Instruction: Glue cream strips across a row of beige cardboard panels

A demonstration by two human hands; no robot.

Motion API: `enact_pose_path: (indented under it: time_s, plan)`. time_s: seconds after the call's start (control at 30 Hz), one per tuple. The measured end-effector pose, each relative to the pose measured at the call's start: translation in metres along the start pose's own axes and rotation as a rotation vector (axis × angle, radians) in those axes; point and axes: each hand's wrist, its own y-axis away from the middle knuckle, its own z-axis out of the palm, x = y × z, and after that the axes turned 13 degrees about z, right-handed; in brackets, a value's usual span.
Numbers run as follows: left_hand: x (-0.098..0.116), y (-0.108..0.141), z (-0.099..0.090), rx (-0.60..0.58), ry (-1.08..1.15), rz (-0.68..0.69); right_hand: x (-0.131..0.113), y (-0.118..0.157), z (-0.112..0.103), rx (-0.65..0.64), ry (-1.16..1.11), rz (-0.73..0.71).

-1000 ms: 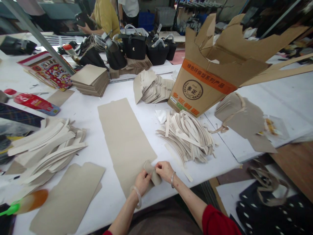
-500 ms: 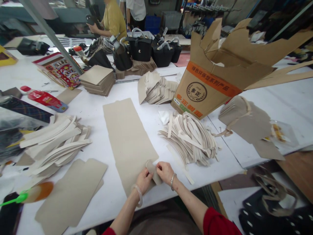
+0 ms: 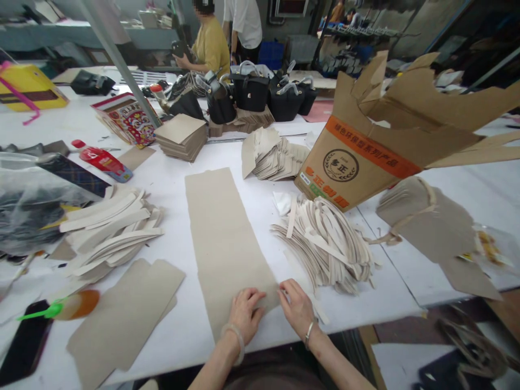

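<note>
A long beige sheet (image 3: 223, 233) lies flat on the white table, running away from me. My left hand (image 3: 246, 311) rests on its near end, fingers apart and slightly bent, a pale bangle at the wrist. At the sheet's right edge is my right hand (image 3: 294, 303), its fingers bent and the thumb near the index finger; whether a thin edge is between them is too small to tell. To the right of the sheet is a pile of pale strips (image 3: 325, 238). Flat beige pieces (image 3: 125, 319) lie to the left of my left hand.
Behind the strips stands an open cardboard box (image 3: 357, 157). Black bags (image 3: 249, 92) and stacked beige pieces (image 3: 181, 138) line the back. On the left are more strips (image 3: 114, 233), a red bottle (image 3: 101, 162) and a phone (image 3: 26, 341). A person in yellow (image 3: 211, 43) is beyond.
The small folded flap between my hands no longer shows; the sheet's near end lies flatter. My left hand has opened over it. The view has shifted, moving the scene rightward.
</note>
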Motion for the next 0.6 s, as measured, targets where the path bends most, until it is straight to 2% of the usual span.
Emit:
enact_pose_path:
  time_s: [0.1,0.23,0.3,0.43,0.5,0.6]
  plan:
    - [-0.001,0.007,0.007,-0.007,-0.146,0.082,-0.009,-0.005,0.012,-0.019,0.035,-0.139]
    - [-0.008,0.024,0.013,0.066,-0.251,0.133,-0.008,-0.016,0.026,-0.047,0.153,-0.147]
    - [-0.016,0.038,0.012,0.144,-0.320,0.075,-0.003,-0.019,0.031,-0.068,0.198,-0.133]
    - [-0.032,0.067,0.003,0.307,-0.466,-0.209,0.005,-0.023,0.035,-0.088,0.265,-0.162]
    - [-0.036,0.076,-0.001,0.318,-0.482,-0.303,0.007,-0.023,0.037,-0.086,0.293,-0.179]
    - [-0.037,0.082,-0.006,0.259,-0.435,-0.295,0.010,-0.022,0.038,-0.069,0.314,-0.202]
